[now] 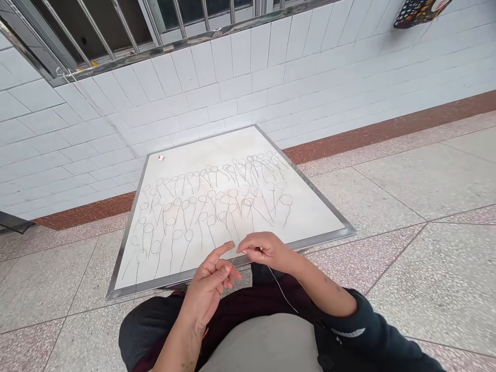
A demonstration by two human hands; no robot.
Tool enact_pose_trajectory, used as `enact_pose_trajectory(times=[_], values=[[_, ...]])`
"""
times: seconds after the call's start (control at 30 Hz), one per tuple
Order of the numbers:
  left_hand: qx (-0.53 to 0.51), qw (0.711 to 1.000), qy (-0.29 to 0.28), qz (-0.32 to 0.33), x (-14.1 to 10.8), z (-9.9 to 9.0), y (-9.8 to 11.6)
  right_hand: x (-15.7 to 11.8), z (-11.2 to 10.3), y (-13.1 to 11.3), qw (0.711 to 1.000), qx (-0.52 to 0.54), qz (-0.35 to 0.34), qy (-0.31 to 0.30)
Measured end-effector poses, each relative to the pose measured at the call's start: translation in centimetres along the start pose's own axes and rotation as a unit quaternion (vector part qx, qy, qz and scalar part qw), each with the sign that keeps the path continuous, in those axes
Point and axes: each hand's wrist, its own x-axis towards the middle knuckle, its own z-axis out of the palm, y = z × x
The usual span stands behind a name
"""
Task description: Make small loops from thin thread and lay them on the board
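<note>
My left hand [209, 281] is over the near edge of a white table. Its thumb pinches a thin strand that looks like wire, while the index finger, with a tan wrapping on its tip, points out. My right hand [273, 252] is closed beside it, its fingertips on the same strand. From under the right hand the thin wire [284, 293] hangs down in front of my lap. Beyond both hands, many thin wire loops with long tails [188, 235] lie in rough rows on the tabletop [201, 147].
The table has a grey metal rim [325, 235]. A small red and white item [161, 158] lies at its far left corner. Behind stands a white tiled wall [217, 82] with a barred window [155, 26]. A patterned bag [420, 13] hangs at upper right.
</note>
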Motion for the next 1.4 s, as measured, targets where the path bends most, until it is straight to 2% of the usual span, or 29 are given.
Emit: enact_pose_trajectory(times=[0.23, 0.33, 0.43, 0.6, 0.77, 0.87, 1.1, 1.4], values=[[0.138, 0.99, -0.034, -0.004, -0.5, -1.6, 0.7, 0.2, 0.1, -0.7, 0.997, -0.052, -0.061, -0.02], [0.166, 0.984, -0.055, -0.016, -1.0, -2.3, 1.1, 0.4, 0.3, -1.2, 0.996, -0.059, -0.061, -0.013], [0.174, 0.983, -0.054, -0.002, -1.4, -2.6, 1.7, 0.6, 0.5, -1.7, 0.997, -0.06, -0.046, 0.006], [0.148, 0.988, -0.03, 0.038, -1.5, -1.7, 2.3, 0.8, 1.1, -2.6, 0.998, -0.057, -0.035, 0.021], [0.081, 0.996, -0.013, 0.033, -1.4, -0.8, 2.0, 0.7, 1.5, -2.9, 0.996, -0.065, -0.055, 0.015], [0.08, 0.996, 0.002, 0.033, -1.5, -0.6, 2.1, 0.6, 1.4, -3.0, 0.996, -0.064, -0.065, 0.002], [0.078, 0.997, -0.004, 0.03, -1.5, 0.5, 2.3, 0.5, 1.2, -3.0, 0.996, -0.057, -0.072, -0.021], [0.179, 0.983, -0.028, 0.012, -1.1, 0.0, 2.9, 0.3, 0.5, -3.1, 0.995, -0.067, -0.06, -0.039]])
